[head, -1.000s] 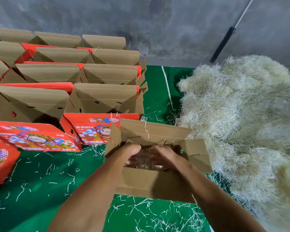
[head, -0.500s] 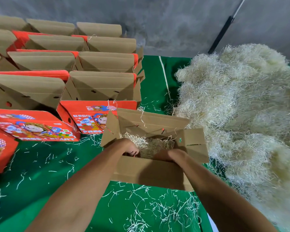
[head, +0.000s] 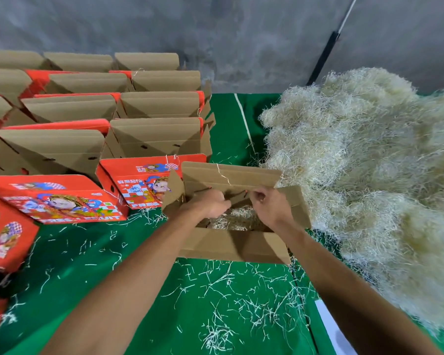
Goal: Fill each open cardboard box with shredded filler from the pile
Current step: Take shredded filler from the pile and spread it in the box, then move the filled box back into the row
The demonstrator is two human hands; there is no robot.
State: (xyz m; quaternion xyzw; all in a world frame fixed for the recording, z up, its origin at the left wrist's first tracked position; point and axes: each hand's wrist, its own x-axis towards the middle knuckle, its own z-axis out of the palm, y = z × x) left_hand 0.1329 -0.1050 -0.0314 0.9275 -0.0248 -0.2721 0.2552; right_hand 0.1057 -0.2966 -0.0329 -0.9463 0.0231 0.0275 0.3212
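Both hands have come up out of the box since a moment ago: they were sunk in it pressing the filler down, and now they are raised toward its far flap. The left hand has its fingers curled at the flap's lower edge, and the right hand pinches that edge just beside it. The straw-coloured shreds lie bedded inside, below the rim. I'd judge this box has had its share and the flap is about to be folded over, though whether more filler is wanted I can't say.

The box sits near the middle of the green surface, its right end touching the big pile of shredded filler that runs along the right edge. Loose strands are scattered over the cloth toward the near edge. Just beside the box on the left are closed red printed boxes, and beyond them, toward the far left corner, rows of open cardboard boxes stand with flaps up, so there looks to be plenty left to fill. Behind it all is a rough grey wall, with a dark pole leaning against it.
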